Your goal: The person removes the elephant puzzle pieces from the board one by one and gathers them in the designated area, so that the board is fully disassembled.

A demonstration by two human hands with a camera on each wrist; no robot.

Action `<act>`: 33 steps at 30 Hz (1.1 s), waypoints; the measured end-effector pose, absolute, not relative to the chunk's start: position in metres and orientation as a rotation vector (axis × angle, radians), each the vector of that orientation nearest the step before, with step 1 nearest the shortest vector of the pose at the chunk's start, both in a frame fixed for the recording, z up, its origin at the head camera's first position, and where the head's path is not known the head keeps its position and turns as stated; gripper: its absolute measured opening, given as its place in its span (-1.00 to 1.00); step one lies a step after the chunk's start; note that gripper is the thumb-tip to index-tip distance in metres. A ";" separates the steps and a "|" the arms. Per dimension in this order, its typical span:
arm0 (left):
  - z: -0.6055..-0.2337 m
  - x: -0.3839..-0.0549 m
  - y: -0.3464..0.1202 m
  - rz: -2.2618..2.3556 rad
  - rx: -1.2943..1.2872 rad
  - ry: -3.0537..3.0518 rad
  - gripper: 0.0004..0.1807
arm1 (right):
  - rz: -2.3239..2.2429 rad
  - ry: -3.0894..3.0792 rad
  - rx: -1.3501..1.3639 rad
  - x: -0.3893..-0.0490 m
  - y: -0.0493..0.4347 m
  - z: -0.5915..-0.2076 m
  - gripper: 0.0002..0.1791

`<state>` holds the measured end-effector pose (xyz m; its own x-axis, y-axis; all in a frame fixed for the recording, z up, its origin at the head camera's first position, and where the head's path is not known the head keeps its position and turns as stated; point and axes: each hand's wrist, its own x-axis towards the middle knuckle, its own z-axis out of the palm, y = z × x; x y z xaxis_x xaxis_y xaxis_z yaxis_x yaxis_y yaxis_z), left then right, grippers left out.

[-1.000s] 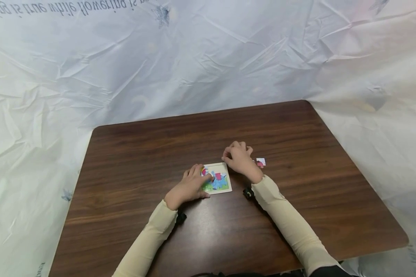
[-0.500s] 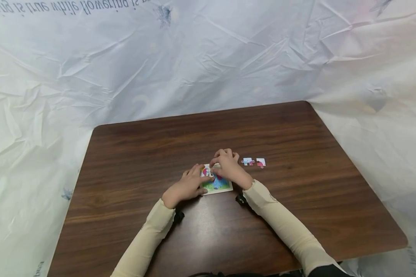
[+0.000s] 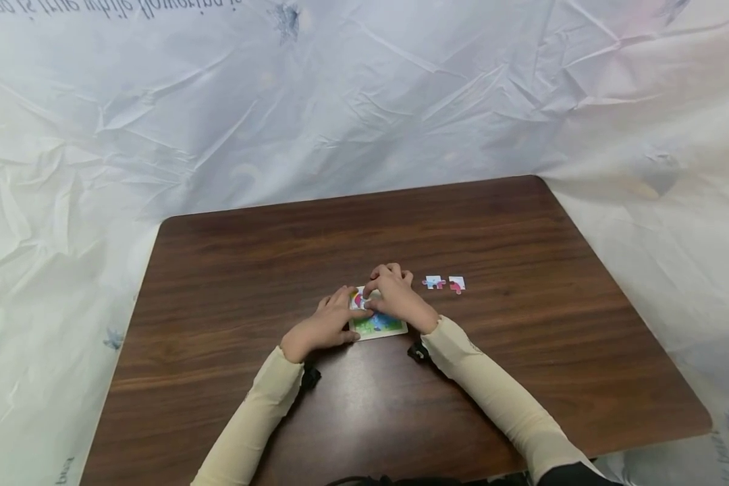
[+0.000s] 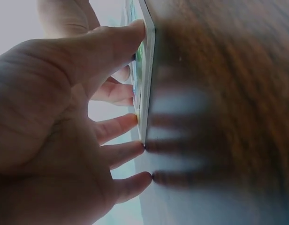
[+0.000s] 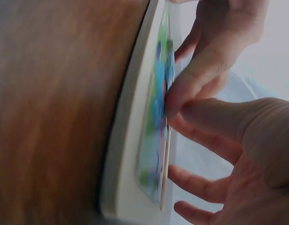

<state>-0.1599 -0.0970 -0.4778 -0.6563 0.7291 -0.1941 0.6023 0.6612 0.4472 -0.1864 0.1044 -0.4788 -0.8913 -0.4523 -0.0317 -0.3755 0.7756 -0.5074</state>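
A small square jigsaw puzzle board (image 3: 384, 335) with a pale frame and a colourful picture lies flat mid-table. Spread over its left side is my left hand (image 3: 318, 331); in the left wrist view the thumb (image 4: 130, 35) rests on the near edge and the fingertips touch the frame's side and the tabletop. My right hand (image 3: 399, 298) reaches over the board's upper part, thumb and index finger pinching a puzzle piece (image 3: 374, 295) mostly hidden by them. In the right wrist view a raised piece edge (image 5: 166, 161) shows under the fingers. The left index fingertip is close to the right thumb.
Two loose puzzle pieces, one blue and pink (image 3: 434, 282) and one white and red (image 3: 457, 284), lie right of the board. The brown wooden table (image 3: 249, 263) has a wrinkled pale sheet (image 3: 364, 101) behind and beside it.
My right hand has moved left from beside the loose pieces to over the board, uncovering both of them, and has settled lower there. The left hand stays on the board almost unmoved.
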 end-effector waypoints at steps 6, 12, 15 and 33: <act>-0.482 -0.161 -0.095 0.608 0.999 2.560 -0.42 | -0.780 2.830 -0.641 -0.184 0.104 -0.481 -0.92; -0.486 -0.160 -0.094 0.642 0.932 2.561 -0.40 | -0.773 2.814 -0.616 -0.183 0.105 -0.481 -0.90; -0.484 -0.160 -0.094 0.646 0.931 2.573 -0.40 | -0.786 2.825 -0.598 -0.183 0.106 -0.479 -0.88; -0.487 -0.158 -0.095 0.651 0.906 2.599 -0.49 | -0.964 2.871 -0.493 -0.191 0.135 -0.464 -0.92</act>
